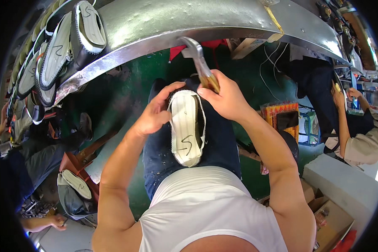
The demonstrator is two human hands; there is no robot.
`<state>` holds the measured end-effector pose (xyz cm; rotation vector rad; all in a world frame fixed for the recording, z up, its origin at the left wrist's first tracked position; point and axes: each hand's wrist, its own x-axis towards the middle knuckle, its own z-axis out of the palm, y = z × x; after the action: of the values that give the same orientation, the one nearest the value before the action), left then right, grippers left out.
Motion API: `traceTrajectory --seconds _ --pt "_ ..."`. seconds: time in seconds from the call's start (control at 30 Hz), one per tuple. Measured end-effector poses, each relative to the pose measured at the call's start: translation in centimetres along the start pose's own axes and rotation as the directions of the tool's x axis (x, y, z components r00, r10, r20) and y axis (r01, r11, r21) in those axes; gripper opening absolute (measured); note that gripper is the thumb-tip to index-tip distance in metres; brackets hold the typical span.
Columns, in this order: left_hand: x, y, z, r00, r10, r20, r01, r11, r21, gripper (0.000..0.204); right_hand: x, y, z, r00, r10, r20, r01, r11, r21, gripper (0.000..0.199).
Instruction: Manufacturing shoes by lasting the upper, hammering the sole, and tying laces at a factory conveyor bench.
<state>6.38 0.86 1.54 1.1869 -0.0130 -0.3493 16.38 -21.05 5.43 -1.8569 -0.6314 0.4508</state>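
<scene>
A dark shoe upper on a last lies sole-up on my lap, its white insole (pixel 186 128) marked with a black scribble. My left hand (pixel 157 111) grips the shoe's left side near the toe, thumb on the upper rim. My right hand (pixel 224 98) is closed around the wooden handle of a metal hammer (pixel 196 56), whose head points up and left toward the metal table edge, just above the shoe's toe.
A curved metal worktable (pixel 189 21) runs across the top, with a row of lasted shoes (pixel 50 59) at its left end. Another lasted shoe (pixel 73 187) rests lower left. Other people sit at the left and right (pixel 357 134). The floor is green.
</scene>
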Motion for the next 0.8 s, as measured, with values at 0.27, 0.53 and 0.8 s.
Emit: traceTrajectory --seconds 0.27,0.53,0.8 --pt "-5.4 -1.2 3.4 0.903 0.324 -0.282 -0.225 0.916 0.333 0.063 -13.4 -4.6 -1.0 0.861 0.316 0.399 -0.402 0.903 0.151 0.03" --pt "-7.8 -0.5 4.8 0.918 0.342 -0.198 -0.213 0.851 0.481 0.056 -14.3 -7.0 1.0 0.854 0.298 0.426 -0.307 0.951 -0.049 0.028" --pt "-7.3 -1.2 4.9 0.93 0.318 -0.184 -0.169 0.814 0.555 0.055 -13.8 -6.5 0.2 0.707 0.294 0.643 -0.707 0.321 0.63 0.029"
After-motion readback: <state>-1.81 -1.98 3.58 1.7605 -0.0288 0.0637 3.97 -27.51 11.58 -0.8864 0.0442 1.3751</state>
